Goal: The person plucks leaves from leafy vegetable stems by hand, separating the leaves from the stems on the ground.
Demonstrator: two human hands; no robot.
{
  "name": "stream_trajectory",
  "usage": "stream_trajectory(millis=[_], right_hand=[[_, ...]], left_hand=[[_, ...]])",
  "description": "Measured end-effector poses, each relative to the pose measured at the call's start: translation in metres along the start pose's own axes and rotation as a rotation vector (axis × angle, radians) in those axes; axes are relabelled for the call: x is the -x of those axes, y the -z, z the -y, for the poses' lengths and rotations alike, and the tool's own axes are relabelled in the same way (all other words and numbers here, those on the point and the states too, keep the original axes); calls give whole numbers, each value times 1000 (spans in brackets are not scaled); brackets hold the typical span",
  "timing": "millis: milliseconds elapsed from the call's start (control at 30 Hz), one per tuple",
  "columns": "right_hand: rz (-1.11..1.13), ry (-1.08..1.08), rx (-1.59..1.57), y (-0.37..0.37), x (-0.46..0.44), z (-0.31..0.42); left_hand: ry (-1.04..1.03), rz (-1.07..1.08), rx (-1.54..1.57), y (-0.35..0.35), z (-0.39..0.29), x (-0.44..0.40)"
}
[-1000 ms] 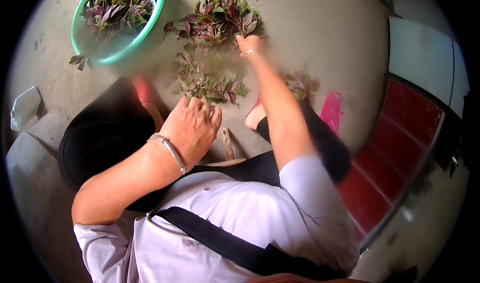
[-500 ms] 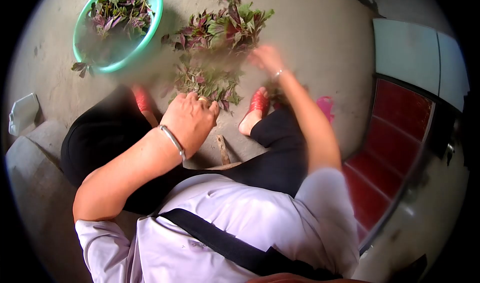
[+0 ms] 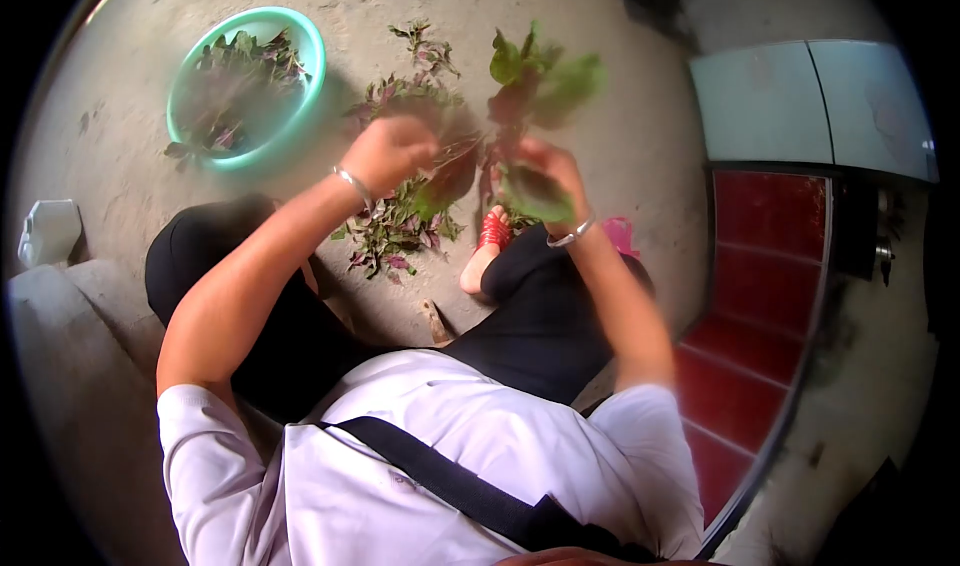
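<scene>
My right hand (image 3: 552, 171) is closed around a stalk of red-and-green amaranth (image 3: 512, 111), raised in front of me with its leafy top pointing away. Broad leaves hang around the fingers, blurred by motion. My left hand (image 3: 392, 154), a silver bracelet on its wrist, is closed just left of the stalk. Its fingers pinch at the thin leaf stems beside a dark red-green leaf (image 3: 448, 181); the fingertips are partly hidden. Below and behind the left hand lie loose amaranth leaves (image 3: 395, 231) on the floor.
A turquoise basin (image 3: 315, 76) holding amaranth leaves stands at the far left. More sprigs (image 3: 430, 54) lie on the concrete floor. My foot in a red sandal (image 3: 490, 236) is near the leaf pile. Pink plastic (image 3: 620, 234) lies right of my knee, and a red-tiled cabinet (image 3: 765, 226) borders the right.
My right hand has come back from the floor pile with an amaranth stalk. My left hand has moved up and away from me, toward the stalk. The view has shifted slightly.
</scene>
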State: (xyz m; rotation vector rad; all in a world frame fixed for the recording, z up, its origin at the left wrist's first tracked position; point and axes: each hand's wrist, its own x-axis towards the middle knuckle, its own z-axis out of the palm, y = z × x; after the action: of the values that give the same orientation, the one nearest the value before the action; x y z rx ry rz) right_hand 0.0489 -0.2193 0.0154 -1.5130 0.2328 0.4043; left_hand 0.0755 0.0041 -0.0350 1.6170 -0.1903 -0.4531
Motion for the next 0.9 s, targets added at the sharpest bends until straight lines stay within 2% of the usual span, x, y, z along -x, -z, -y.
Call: stream_trajectory(millis=[33,67,100,133,167,233,333,367,500,600,700,767,900], right_hand=[[35,265,-6,-3,4,-9],[108,175,190,-9,12,6],[105,137,243,-11,14,10],[102,97,293,-13,14,10],[99,114,340,-15,13,8],[90,148,433,-18,8,4],[113,188,624,-14,1,-2],[92,196,627,-13,0,-3],[108,202,687,-9,-3,1],[94,222,687,-7,-4,1],[45,274,600,-7,-5,-2],[48,241,568,-7,-5,-2],[77,145,533,-12,0,7]], left_hand=[[105,35,129,4,-13,-1],[214,69,259,8,-25,-1],[297,46,322,8,-35,-1],[266,106,384,11,-34,-1],[-6,110,270,10,-28,2],[-130,151,208,12,-24,7],[293,257,381,14,-48,5],[232,248,240,13,-41,-3],[196,415,281,15,-30,-7],[50,365,-149,14,-43,-5],[-197,279,-303,10,-38,-3],[-223,259,-302,9,-41,0],[-38,260,-314,6,-57,5]])
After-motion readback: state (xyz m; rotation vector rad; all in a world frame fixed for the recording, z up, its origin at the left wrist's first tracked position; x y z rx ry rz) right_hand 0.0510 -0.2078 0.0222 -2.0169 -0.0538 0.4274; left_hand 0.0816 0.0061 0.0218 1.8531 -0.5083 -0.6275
